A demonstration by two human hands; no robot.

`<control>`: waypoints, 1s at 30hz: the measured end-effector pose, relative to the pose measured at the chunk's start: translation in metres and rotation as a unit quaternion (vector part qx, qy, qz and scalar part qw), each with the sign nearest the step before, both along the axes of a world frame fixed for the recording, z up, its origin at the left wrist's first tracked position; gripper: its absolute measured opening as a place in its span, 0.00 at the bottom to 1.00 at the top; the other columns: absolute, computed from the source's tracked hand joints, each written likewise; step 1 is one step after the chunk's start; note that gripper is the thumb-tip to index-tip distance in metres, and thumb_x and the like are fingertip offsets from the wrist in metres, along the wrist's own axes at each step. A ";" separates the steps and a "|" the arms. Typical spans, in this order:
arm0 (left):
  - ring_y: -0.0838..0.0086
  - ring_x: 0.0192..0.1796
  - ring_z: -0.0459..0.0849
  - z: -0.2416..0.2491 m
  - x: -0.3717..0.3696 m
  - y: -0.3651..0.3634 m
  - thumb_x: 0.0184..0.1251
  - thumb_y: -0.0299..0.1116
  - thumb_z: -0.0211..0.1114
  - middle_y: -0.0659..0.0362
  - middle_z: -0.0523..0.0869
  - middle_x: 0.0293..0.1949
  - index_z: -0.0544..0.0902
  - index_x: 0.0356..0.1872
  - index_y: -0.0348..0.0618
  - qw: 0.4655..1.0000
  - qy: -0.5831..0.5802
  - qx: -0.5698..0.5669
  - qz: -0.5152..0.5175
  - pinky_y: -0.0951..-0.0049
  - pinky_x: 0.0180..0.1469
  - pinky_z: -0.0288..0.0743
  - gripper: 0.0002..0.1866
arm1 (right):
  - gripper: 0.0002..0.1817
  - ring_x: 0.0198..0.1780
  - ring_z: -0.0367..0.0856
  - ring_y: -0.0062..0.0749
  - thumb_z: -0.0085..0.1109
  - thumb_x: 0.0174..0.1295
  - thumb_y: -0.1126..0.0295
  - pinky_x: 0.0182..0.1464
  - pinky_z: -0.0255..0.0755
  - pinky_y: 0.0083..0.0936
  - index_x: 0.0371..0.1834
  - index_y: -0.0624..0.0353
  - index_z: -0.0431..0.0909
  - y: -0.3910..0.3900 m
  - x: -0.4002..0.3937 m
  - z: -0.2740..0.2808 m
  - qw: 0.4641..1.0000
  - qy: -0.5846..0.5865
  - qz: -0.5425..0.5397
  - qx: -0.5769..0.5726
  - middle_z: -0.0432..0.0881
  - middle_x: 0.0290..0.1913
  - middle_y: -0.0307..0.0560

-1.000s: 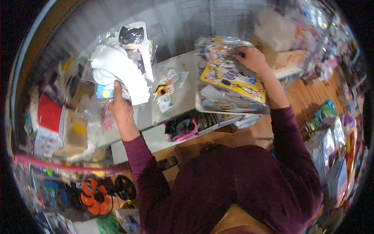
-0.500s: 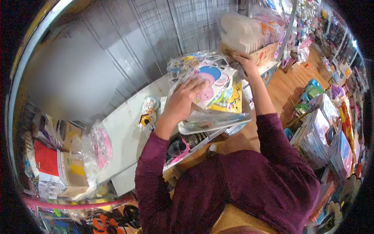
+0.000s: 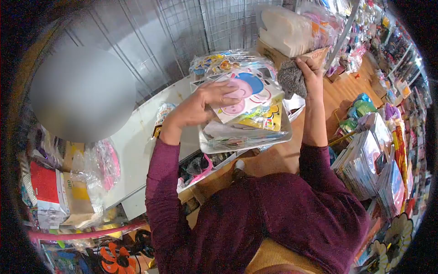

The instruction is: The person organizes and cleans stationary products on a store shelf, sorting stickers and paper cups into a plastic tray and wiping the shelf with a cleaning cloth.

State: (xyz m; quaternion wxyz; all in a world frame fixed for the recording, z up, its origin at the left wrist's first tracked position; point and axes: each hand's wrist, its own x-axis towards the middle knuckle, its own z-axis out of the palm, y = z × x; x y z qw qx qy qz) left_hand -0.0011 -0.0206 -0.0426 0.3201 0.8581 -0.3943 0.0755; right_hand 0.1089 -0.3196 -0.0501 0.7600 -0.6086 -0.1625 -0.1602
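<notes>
My left hand (image 3: 200, 102) rests with fingers stretched out on a clear-wrapped card with a pink and blue cartoon figure (image 3: 250, 86). The card lies on top of a pile of plastic-wrapped items in a white tray (image 3: 246, 147). Beside it is a yellow printed card (image 3: 272, 119). To the right of the pile, my right hand (image 3: 311, 75) holds a grey fuzzy cloth (image 3: 292, 78), its fingers closed round the upper edge. More wrapped pictures (image 3: 223, 63) lie behind the card.
A cardboard box (image 3: 273, 54) of clear plastic sleeves stands behind the right hand. The white shelf (image 3: 132, 150) carries wrapped goods at left. Stacks of packets (image 3: 362, 153) stand on the right. Wire mesh (image 3: 182, 34) rises behind.
My right hand has moved right and up from the box edge, and the grey cloth now shows fully. My left hand has shifted slightly left on the card.
</notes>
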 end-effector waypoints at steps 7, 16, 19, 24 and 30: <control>0.60 0.67 0.58 0.001 0.018 -0.008 0.22 0.19 0.61 0.59 0.69 0.61 0.82 0.46 0.58 0.999 0.016 -0.020 -0.047 0.60 0.68 0.46 0.37 | 0.06 0.30 0.72 0.16 0.59 0.55 0.73 0.34 0.65 0.15 0.30 0.65 0.79 0.002 -0.030 0.016 0.991 -0.080 -0.062 -0.093 0.78 0.27 0.36; 0.62 0.64 0.63 0.006 -0.060 0.067 0.44 0.31 0.69 0.52 0.69 0.60 0.67 0.59 0.44 0.984 -0.010 -0.076 0.163 0.62 0.64 0.57 0.35 | 0.20 0.52 0.69 0.51 0.58 0.51 0.70 0.56 0.62 0.37 0.49 0.61 0.74 0.086 -0.048 0.006 0.788 -0.342 0.070 -0.507 0.74 0.49 0.55; 0.58 0.63 0.64 -0.036 -0.092 0.100 0.47 0.34 0.68 0.47 0.68 0.60 0.67 0.58 0.40 0.890 -0.006 -0.119 0.440 0.63 0.63 0.58 0.34 | 0.21 0.51 0.69 0.50 0.58 0.51 0.67 0.54 0.63 0.37 0.50 0.60 0.74 0.088 -0.044 0.007 0.786 -0.344 0.072 -0.508 0.73 0.50 0.53; 0.48 0.54 0.70 -0.071 -0.106 0.076 0.39 0.50 0.71 0.42 0.73 0.51 0.67 0.57 0.36 0.740 0.085 0.079 0.663 0.59 0.52 0.67 0.43 | 0.20 0.49 0.70 0.48 0.58 0.52 0.64 0.52 0.65 0.35 0.48 0.60 0.75 0.088 -0.048 0.009 0.784 -0.332 0.069 -0.521 0.74 0.49 0.52; 0.56 0.41 0.80 -0.081 -0.100 0.095 0.36 0.47 0.72 0.45 0.81 0.35 0.76 0.39 0.34 0.713 0.158 0.052 0.682 0.56 0.41 0.71 0.31 | 0.14 0.39 0.74 0.46 0.63 0.48 0.66 0.43 0.69 0.35 0.37 0.61 0.79 0.073 -0.043 0.003 0.836 -0.307 0.027 -0.455 0.79 0.35 0.51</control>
